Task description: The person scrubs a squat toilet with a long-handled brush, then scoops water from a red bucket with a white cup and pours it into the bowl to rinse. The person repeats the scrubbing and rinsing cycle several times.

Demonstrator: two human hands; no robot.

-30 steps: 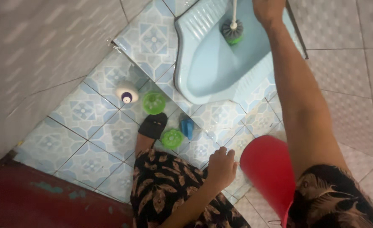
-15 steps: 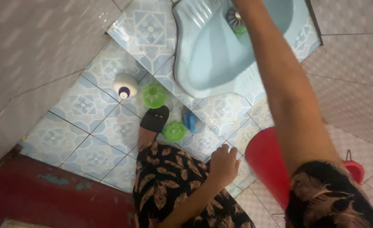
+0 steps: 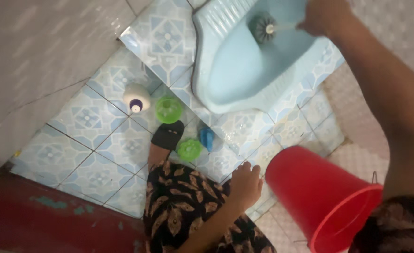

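Note:
My right hand (image 3: 323, 18) grips the white handle of a toilet brush. Its dark bristle head (image 3: 262, 27) rests inside the pale blue squat toilet (image 3: 244, 65) at the top of the view. My left hand (image 3: 245, 183) lies closed on my knee, on the black leaf-patterned cloth (image 3: 183, 211), and holds nothing. My foot in a black slipper (image 3: 168, 136) stands on the blue patterned floor tiles in front of the toilet.
A red bucket (image 3: 319, 197) tilts at lower right beside my knee. On the tiles near my foot are a white bottle with a purple cap (image 3: 136, 98), two green round lids or cups (image 3: 168, 109) (image 3: 189, 150) and a small blue item (image 3: 207, 137). A white tiled wall stands at the left.
My right hand has swung the brush to the right inside the toilet bowl. The view has shifted, showing more of the red bucket. My left hand stays on my knee.

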